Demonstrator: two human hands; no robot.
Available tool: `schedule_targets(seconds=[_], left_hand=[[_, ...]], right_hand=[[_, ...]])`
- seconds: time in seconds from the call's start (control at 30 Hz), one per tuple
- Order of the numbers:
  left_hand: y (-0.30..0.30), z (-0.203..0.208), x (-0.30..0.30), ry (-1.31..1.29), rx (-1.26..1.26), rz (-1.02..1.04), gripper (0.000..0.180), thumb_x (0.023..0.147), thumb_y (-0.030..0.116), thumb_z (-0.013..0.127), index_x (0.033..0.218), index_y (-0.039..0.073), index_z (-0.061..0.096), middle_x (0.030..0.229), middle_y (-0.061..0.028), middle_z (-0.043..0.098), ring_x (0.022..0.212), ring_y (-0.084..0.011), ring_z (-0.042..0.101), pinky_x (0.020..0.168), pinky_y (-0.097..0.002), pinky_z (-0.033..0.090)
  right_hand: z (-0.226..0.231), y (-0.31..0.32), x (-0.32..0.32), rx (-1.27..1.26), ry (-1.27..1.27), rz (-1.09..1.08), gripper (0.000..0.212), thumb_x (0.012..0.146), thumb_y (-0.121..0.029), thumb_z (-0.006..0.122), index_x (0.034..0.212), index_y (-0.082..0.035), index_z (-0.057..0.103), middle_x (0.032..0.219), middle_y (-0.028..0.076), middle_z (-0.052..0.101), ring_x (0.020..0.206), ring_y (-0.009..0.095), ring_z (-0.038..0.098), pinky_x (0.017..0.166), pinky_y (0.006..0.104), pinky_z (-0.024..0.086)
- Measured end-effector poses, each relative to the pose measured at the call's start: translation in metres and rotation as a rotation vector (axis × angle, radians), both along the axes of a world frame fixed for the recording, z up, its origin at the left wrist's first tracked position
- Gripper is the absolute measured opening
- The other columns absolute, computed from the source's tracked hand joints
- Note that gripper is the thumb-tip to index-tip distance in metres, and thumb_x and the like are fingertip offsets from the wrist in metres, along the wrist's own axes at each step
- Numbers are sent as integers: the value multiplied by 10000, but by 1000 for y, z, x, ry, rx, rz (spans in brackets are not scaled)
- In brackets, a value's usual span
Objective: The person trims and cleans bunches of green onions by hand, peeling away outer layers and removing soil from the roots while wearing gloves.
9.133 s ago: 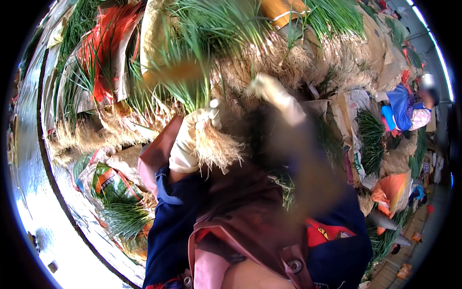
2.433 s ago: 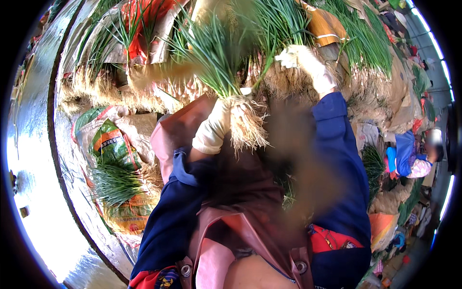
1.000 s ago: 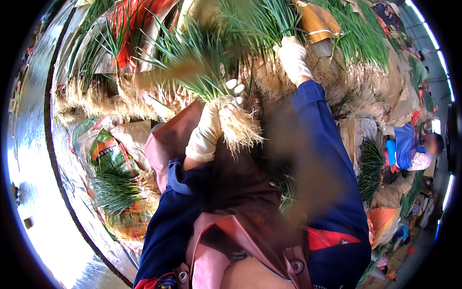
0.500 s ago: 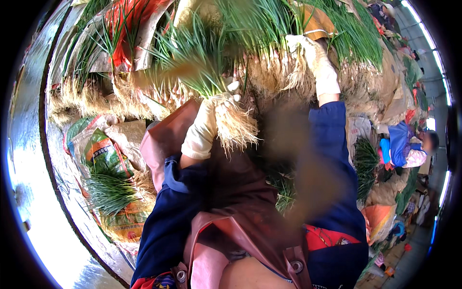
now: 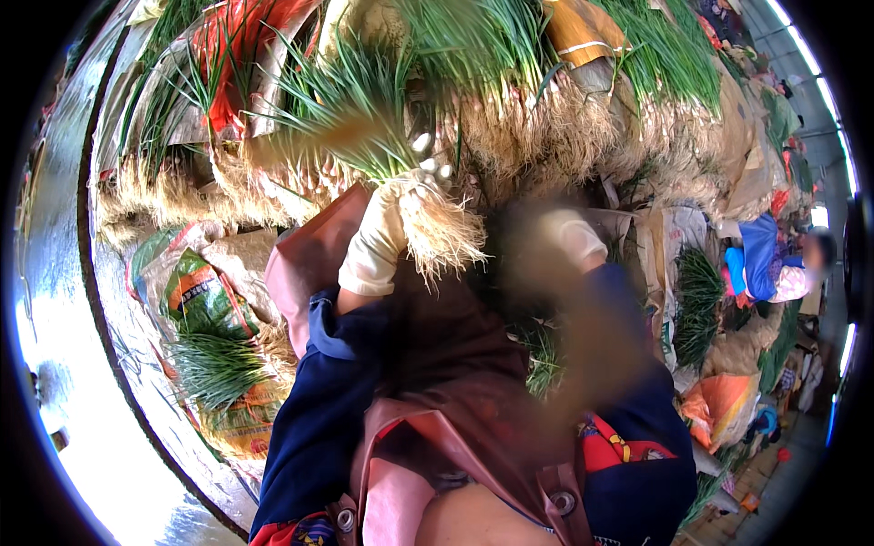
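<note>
My left hand (image 5: 386, 218), in a pale glove, is closed around a bunch of green onions (image 5: 443, 229) just above their roots. The long green leaves point up and away, and the stringy roots hang to the right of the hand. White bulb ends or glove fingertips show at the top of the grip; I cannot tell which. My right hand (image 5: 572, 238), also gloved, is over the dark gap right of the bunch. A brown smear covers its fingers, so what they hold, if anything, is hidden. Beyond both hands lies a long row of green onions (image 5: 523, 123), roots facing me.
A red plastic sheet (image 5: 223, 91) and an orange-brown wrapper (image 5: 583, 32) lie among the onions. At left, a tied bundle (image 5: 214, 364) rests on printed sacks (image 5: 241, 419). A wet floor (image 5: 82, 382) borders them. Another person (image 5: 774, 268) sits at the far right beside more onions.
My right hand has drawn back from the onion row toward me, down into the smeared area. The left hand still grips the bunch and has barely shifted.
</note>
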State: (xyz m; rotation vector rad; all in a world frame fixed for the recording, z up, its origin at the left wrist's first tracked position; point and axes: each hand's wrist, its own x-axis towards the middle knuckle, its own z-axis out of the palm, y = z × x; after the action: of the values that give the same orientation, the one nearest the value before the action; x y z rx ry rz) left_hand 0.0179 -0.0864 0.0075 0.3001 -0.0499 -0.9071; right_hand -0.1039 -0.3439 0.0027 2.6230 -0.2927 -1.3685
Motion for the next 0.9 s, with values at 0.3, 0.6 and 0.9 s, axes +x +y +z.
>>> schedule_targets(seconds=[0.3, 0.6, 0.9], left_hand=[[3, 12, -3, 55, 83, 54, 464, 827, -2, 522, 1278, -13, 415, 1002, -79, 605, 881, -165, 598, 736, -254, 520], [3, 7, -3, 74, 189, 44, 425, 823, 9, 561, 1239, 29, 475, 982, -38, 613, 848, -151, 601, 698, -245, 512], [16, -9, 2, 95, -6, 37, 460, 812, 37, 589, 1249, 11, 449, 988, -77, 620, 849, -171, 614, 712, -275, 523]], right_hand=[[25, -10, 145, -18, -1118, -221, 158, 839, -309, 563, 896, -181, 637, 897, 47, 646, 756, 218, 610, 657, 340, 470], [7, -27, 183, -169, -1050, -107, 223, 749, -297, 635, 771, -76, 650, 775, 116, 649, 734, 284, 637, 616, 394, 488], [35, -20, 192, -1, -809, -157, 304, 774, -325, 583, 874, -49, 662, 912, 185, 639, 841, 360, 612, 725, 433, 480]])
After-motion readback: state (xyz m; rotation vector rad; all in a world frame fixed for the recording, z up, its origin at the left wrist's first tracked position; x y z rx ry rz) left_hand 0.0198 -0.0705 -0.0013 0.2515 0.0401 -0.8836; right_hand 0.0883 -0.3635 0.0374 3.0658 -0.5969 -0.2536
